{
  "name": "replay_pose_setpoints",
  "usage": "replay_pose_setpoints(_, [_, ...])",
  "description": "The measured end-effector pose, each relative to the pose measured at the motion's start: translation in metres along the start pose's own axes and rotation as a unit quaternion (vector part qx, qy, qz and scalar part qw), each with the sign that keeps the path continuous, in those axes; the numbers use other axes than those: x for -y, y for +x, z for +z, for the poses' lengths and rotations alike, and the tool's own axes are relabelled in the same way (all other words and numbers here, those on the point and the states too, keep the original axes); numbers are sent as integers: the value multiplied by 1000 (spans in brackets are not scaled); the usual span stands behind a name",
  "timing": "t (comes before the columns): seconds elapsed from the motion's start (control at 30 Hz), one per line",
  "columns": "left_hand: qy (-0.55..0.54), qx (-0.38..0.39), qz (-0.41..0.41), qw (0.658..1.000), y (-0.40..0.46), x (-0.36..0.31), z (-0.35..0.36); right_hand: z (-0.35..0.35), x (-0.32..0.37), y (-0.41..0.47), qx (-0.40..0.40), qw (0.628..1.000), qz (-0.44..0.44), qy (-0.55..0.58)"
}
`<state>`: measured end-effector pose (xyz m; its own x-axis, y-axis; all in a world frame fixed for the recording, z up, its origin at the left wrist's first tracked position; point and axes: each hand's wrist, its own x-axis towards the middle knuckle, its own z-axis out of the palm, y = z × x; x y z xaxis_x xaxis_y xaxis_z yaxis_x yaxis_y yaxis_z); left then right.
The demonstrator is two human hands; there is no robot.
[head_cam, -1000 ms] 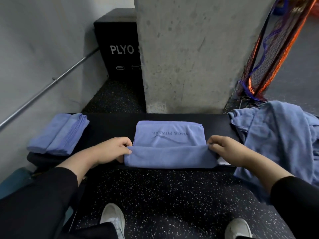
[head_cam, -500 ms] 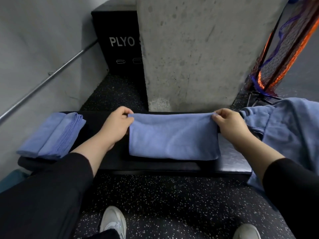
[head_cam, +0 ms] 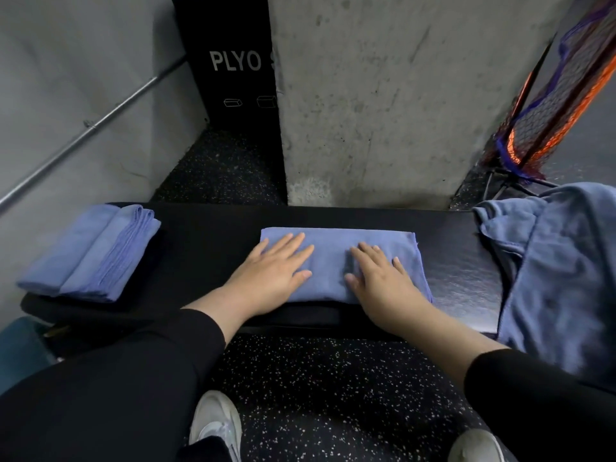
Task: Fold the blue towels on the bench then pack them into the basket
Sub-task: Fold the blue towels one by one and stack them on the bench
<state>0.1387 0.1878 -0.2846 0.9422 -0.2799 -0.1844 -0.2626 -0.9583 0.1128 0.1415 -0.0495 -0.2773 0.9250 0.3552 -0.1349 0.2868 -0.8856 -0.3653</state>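
A folded blue towel (head_cam: 336, 248) lies flat in the middle of the black bench (head_cam: 213, 235). My left hand (head_cam: 270, 275) presses on its left half with fingers spread and straight. My right hand (head_cam: 380, 278) presses flat on its right half. Two folded blue towels (head_cam: 90, 251) are stacked on the bench's left end. A heap of unfolded blue towels (head_cam: 560, 271) covers the bench's right end and hangs over its front edge. No basket is in view.
A concrete pillar (head_cam: 383, 95) stands right behind the bench. A black plyo box (head_cam: 230, 61) sits behind on the left, beside a grey wall with a metal rail (head_cam: 90, 128). An orange and blue net (head_cam: 553, 95) leans at the right. My white shoes (head_cam: 216, 425) stand on speckled floor.
Both hands folded the towel's near edge away from me, let go of its corners, and now lie flat on top of the folded towel.
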Motion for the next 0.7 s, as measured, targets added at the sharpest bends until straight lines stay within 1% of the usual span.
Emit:
replay_pose_setpoints(0.07, [-6, 20, -6, 1000, -5, 7, 0, 6, -11, -3, 30, 998, -2, -60])
replay_pose_setpoints(0.2, [1, 41, -25, 999, -14, 27, 2, -1, -28, -6, 30, 993, -22, -108])
replay_pose_setpoints(0.33, [-14, 37, -43, 998, -19, 37, 2, -3, -36, -4, 31, 992, -39, -117])
replay_pose_setpoints(0.4, [-21, 22, -50, 998, -23, 39, 1, -5, -43, -2, 23, 991, -58, -116])
replay_pose_setpoints(0.47, [-22, -21, -53, 998, -26, 42, 0, -7, -47, 0, 18, 991, -69, -111])
replay_pose_setpoints(0.53, [-51, -101, -59, 992, -26, 43, -3, -9, -44, 2, 6, 992, -75, -103])
replay_pose_setpoints(0.6, [-94, -175, -77, 977, -25, 42, -8, -9, -32, 2, -39, 990, -102, -91])
replay_pose_setpoints(0.63, [-109, -199, -79, 971, -24, 41, -11, -8, -23, 1, -68, 986, -125, -90])
replay_pose_setpoints(0.7, [-110, -217, -61, 968, -19, 39, -15, -3, -2, -1, -106, 979, -147, -98])
